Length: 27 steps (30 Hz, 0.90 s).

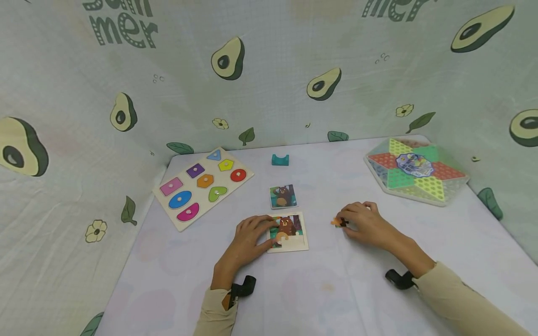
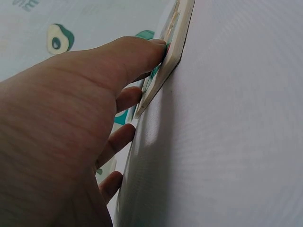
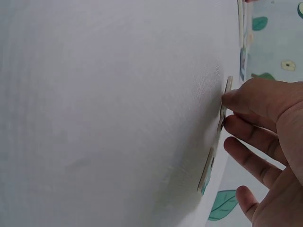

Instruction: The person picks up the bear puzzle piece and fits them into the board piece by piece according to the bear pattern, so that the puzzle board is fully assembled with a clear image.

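Observation:
A wooden jigsaw tray [image 1: 287, 248] with a bear picture lies in front of me, partly filled, bare wood showing at its lower right. My left hand [image 1: 248, 240] rests at its left side, thumb and index finger reaching onto the picture; in the left wrist view the thumb lies on the tray [image 2: 176, 47] near its edge. To the right of the tray, my right hand [image 1: 365, 224] pinches a puzzle piece [image 1: 336, 222] with orange and dark colouring between thumb and fingers. A second loose piece [image 3: 206, 171] lies below that hand in the right wrist view.
Behind the tray lies a square bear picture [image 1: 283, 196], and farther back a teal notched block [image 1: 280, 160]. A wooden shape board [image 1: 185, 223] sits at back left. At back right is a hexagonal game box [image 1: 416, 168] with a star pattern. A printed cloth [image 1: 273, 107] hangs behind.

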Tool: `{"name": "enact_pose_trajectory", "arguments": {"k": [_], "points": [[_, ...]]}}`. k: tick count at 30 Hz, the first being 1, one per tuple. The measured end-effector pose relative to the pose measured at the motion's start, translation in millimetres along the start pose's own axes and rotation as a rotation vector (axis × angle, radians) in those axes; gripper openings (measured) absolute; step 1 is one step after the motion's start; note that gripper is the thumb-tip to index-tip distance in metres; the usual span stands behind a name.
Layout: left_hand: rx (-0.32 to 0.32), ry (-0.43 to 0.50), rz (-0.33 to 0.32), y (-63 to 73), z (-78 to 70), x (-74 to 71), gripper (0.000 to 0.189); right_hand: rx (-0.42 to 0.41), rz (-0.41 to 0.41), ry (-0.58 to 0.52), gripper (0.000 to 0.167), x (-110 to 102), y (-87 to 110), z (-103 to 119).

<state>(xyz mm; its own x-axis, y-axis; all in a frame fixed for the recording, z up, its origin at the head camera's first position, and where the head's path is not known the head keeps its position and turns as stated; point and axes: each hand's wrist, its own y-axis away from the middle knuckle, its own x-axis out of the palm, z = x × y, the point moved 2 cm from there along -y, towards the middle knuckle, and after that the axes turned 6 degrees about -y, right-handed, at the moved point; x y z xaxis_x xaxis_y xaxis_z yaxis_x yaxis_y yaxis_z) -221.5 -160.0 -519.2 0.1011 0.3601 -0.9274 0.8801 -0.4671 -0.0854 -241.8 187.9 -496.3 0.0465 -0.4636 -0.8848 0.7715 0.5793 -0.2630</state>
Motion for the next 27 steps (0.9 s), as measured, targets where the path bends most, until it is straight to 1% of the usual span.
{"name": "enact_pose_trajectory", "arguments": {"k": [3, 6, 12, 15, 22, 27], "points": [[0.003, 0.001, 0.002, -0.1, 0.0, -0.2, 0.047, 0.002, 0.004, 0.004, 0.03, 1, 0.1, -1], [0.006, 0.0, 0.004, -0.2, 0.2, -0.4, 0.048, -0.01, -0.01, 0.009, 0.03, 1, -0.3, -2], [0.01, 0.01, 0.003, 0.0, -0.2, 0.1, 0.047, -0.1, -0.067, 0.027, 0.021, 3, -2.4, -6], [0.017, 0.019, 0.005, 0.7, -0.9, 0.5, 0.047, -0.126, -0.079, 0.039, 0.02, 3, -3.3, -7], [0.021, 0.009, -0.003, 1.8, -1.0, -0.1, 0.048, -0.131, -0.089, 0.048, 0.023, 2, -4.5, -2], [0.019, 0.003, -0.003, 1.9, -0.1, -0.8, 0.048, -0.141, -0.096, 0.018, 0.025, 2, -6.8, 4]]}}
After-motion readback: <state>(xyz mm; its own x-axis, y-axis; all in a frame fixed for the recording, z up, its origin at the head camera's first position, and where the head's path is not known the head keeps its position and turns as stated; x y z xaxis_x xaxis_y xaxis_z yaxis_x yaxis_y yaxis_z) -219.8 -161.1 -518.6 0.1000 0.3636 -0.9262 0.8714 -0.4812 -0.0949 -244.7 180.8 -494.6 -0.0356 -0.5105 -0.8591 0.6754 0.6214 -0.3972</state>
